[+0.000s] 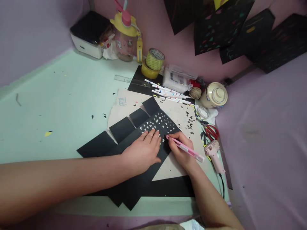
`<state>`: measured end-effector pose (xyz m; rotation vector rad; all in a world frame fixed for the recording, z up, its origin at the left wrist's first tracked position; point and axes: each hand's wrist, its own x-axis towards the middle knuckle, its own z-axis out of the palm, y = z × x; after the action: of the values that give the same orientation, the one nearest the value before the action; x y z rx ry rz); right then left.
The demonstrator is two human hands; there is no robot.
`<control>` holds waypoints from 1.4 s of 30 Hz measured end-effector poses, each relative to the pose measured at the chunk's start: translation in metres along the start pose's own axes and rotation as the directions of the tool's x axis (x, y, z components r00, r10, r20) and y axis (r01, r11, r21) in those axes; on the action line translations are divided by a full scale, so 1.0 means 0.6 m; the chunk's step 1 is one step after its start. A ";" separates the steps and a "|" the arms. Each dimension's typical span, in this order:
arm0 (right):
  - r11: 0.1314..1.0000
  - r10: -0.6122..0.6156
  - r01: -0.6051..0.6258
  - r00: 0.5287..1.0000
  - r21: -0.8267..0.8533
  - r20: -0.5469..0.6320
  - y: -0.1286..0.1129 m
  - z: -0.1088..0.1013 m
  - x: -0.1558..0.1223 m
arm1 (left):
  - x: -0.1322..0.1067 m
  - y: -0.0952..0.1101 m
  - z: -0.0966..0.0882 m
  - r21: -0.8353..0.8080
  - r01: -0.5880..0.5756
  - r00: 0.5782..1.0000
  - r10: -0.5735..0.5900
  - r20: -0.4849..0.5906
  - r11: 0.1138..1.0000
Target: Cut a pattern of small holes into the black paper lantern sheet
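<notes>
While the left hand [142, 151] spreads on black card [129, 142], the right hand [180, 155] pinches a cutter [184, 148].

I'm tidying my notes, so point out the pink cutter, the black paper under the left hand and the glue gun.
Pink cutter [185, 148], head view: its barrel.
Black paper [130, 139], head view: its plain, uncut part.
Glue gun [217, 159], head view: its handle.

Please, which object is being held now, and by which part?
The right hand holds the pink cutter near its front end; the left hand only rests on the black card.
</notes>
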<state>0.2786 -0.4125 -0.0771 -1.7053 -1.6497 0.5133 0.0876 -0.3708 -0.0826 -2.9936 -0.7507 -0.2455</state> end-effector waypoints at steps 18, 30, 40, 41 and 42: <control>0.992 0.106 -0.108 0.994 0.062 0.027 -0.029 0.007 0.009 | -0.011 0.019 -0.040 0.005 0.021 0.993 -0.022 0.117 1.000; 0.993 0.074 -0.076 0.997 0.095 0.020 -0.014 0.004 0.005 | 0.014 -0.047 -0.002 -0.112 -0.130 0.988 0.119 -0.101 0.985; 0.997 0.031 -0.031 0.999 0.066 0.007 -0.002 0.010 -0.003 | 0.018 -0.054 0.009 -0.118 -0.118 0.993 0.113 -0.046 0.986; 0.997 0.023 -0.024 1.000 0.068 0.009 -0.001 0.010 -0.003 | 0.019 -0.054 0.008 -0.117 -0.119 0.993 0.115 -0.040 0.986; 0.998 0.016 -0.017 1.000 0.068 0.013 0.001 0.009 -0.003 | 0.019 -0.055 0.007 -0.116 -0.120 0.993 0.117 -0.034 0.986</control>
<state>0.2748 -0.4130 -0.0817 -1.6705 -1.6097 0.5826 0.0826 -0.3363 -0.0848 -3.1247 -0.5718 -0.3352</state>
